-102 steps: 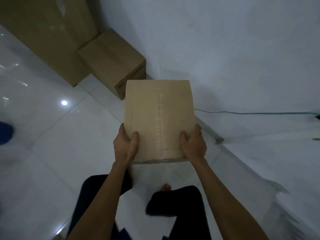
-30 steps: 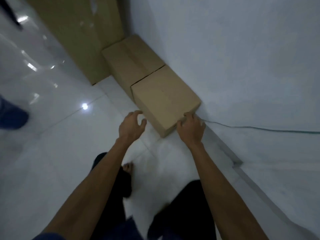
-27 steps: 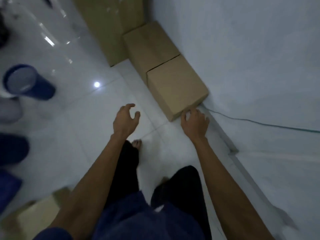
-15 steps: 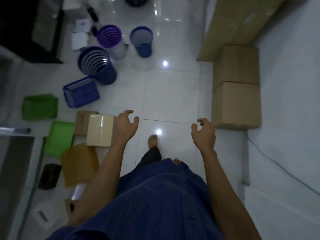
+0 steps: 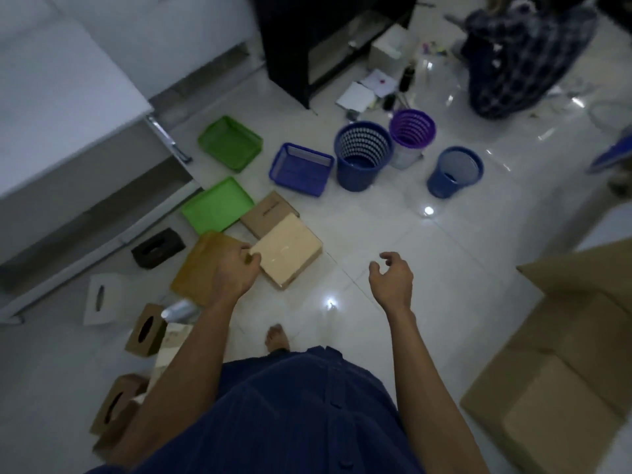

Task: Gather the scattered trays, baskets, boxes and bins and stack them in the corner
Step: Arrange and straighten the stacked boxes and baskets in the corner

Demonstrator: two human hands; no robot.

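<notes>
The left hand [image 5: 236, 272] hangs in the middle left of the frame with its fingers loosely bent, and it grips nothing. Its fingertips reach the near corner of a pale box [image 5: 289, 255], but I cannot tell whether they touch it. The right hand [image 5: 392, 279] is well apart from the left, in the middle of the frame over the white tiled floor [image 5: 427, 268]. Its fingers are spread and lightly curled, and it is empty.

The pale box lies flat on the floor. A flat brown box [image 5: 266, 211] lies just behind it, partly under its far edge. A mustard box [image 5: 195, 268] lies to the left, partly hidden by the left hand.

A green tray [image 5: 216, 208] sits above the mustard box, and a green basket [image 5: 231, 144] lies further up. To the right of the basket, across the upper middle, stand a blue basket [image 5: 301, 170], a large blue bin [image 5: 361, 157], a purple bin [image 5: 412, 129] and a small blue bin [image 5: 453, 172], all upright.

On the left side are a black tissue box [image 5: 159, 248] and a white tissue box [image 5: 102, 299]. Below them are two brown tissue boxes [image 5: 146, 334], the second [image 5: 114, 403] near the lower left.

Large cardboard boxes [image 5: 564, 364] fill the lower right. A bare foot [image 5: 277, 338] shows below the hands, above a dark blue shirt [image 5: 301, 415].
</notes>
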